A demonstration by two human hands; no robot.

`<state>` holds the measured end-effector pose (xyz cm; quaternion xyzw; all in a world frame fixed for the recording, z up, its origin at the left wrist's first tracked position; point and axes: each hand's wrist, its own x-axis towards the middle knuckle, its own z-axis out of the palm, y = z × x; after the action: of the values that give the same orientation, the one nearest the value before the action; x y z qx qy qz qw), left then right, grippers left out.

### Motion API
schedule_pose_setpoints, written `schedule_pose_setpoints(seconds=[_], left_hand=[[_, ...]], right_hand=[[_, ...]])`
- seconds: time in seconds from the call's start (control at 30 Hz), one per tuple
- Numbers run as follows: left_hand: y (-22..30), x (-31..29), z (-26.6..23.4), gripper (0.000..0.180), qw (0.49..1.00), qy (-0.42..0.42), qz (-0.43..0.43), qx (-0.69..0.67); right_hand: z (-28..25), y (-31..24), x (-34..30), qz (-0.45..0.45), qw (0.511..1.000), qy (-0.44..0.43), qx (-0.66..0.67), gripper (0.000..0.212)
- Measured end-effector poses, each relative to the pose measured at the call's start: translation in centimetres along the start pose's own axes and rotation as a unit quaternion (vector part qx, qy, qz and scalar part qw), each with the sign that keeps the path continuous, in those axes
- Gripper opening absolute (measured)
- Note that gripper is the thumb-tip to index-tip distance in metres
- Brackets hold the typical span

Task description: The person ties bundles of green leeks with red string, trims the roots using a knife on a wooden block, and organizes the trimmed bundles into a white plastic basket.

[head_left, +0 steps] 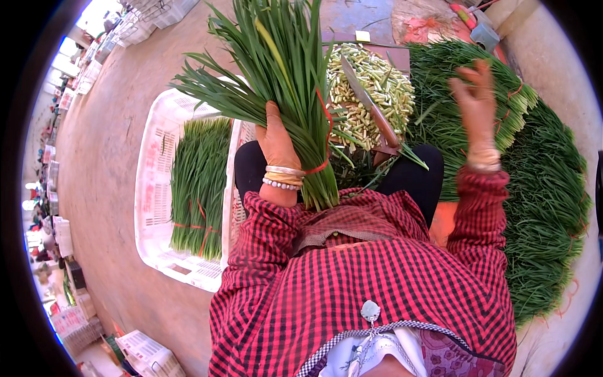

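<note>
My left hand [277, 143] is closed round a thick bunch of garlic chives [286, 75], held upright in front of my body. The leaves fan out at the top, and the pale stem ends point down toward my lap. A red tie [328, 122] runs along and round the bunch. Blurred by motion, my right hand [475, 107] is raised over the heap of chives [440, 81] at the right, fingers apart and nothing seen in it. Between the two hands, a wooden-handled knife [374, 107] lies on a pile of cut stem ends [348, 69].
A white plastic crate [146, 207] at my left contains tied chive bunches [201, 182]. More bunches [540, 220] are stacked along my right side, near a pale wall edge. Other crates [147, 352] stand on the floor [94, 188] farther left. A bluish cup [484, 36] is at the far right.
</note>
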<state>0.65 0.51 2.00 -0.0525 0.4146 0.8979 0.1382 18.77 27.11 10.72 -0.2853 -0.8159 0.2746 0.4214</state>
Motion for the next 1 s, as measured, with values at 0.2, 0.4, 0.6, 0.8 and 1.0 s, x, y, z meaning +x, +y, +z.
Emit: schedule_pose_setpoints(seconds=[0.2,0.4,0.6,0.8,1.0], left_hand=[[-1.5,-0.9,0.1,0.033,0.999,-0.034,-0.010,0.017],[-1.0,-2.6,1.3,0.039,0.999,-0.049,-0.009,0.006],[-1.3,-2.7,0.9,0.040,0.998,-0.036,-0.049,0.010],[-0.9,-2.6,1.2,0.038,0.997,-0.034,-0.061,0.012],[-1.2,-0.5,-0.2,0.038,0.998,-0.030,-0.037,0.040]], right_hand=[[9.8,-11.9,-6.4,-0.109,0.948,-0.264,0.140,0.024],[13.6,-12.1,-2.7,-0.048,0.957,-0.253,0.131,0.031],[13.9,-11.1,-3.2,0.081,0.907,-0.312,0.270,0.030],[12.7,-10.6,-2.9,0.148,0.883,-0.321,0.308,0.026],[12.0,-9.7,-3.8,0.143,0.870,-0.269,0.387,0.027]])
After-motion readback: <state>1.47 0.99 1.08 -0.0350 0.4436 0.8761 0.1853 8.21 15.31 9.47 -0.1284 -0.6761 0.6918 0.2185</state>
